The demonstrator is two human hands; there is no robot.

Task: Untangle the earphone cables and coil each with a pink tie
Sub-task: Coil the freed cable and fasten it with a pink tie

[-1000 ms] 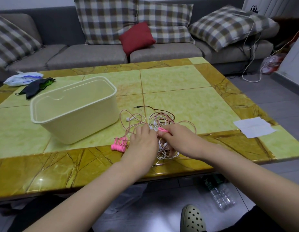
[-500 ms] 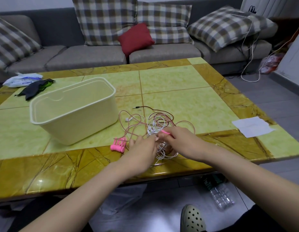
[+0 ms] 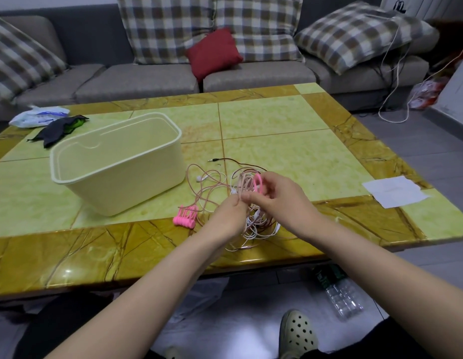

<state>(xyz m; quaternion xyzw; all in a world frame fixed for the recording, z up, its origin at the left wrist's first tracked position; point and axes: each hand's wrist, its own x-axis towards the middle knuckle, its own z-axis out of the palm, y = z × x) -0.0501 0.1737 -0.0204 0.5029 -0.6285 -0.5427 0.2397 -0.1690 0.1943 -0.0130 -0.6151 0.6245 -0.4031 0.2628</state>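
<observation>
Two hands meet over the messy cables, with the tie right beside the bunch.
The left hand (image 3: 229,216) has its grip pinched on a few pink strands that rise from the earphone cables (image 3: 253,225) lying on the bench (image 3: 277,151). The right hand (image 3: 279,200) pinches a pink tie (image 3: 258,184). The tie is a loop standing up just right of those strands, so it probably goes round them next.

Left forearm (image 3: 157,278) and right forearm (image 3: 367,260) bare, angled inward. Left hand (image 3: 230,216) knuckles up, fingers curled, pinched earphone cables (image 3: 244,186). Right hand (image 3: 279,200) just beside it, fingertips pinched pink tie (image 3: 258,184).
</observation>
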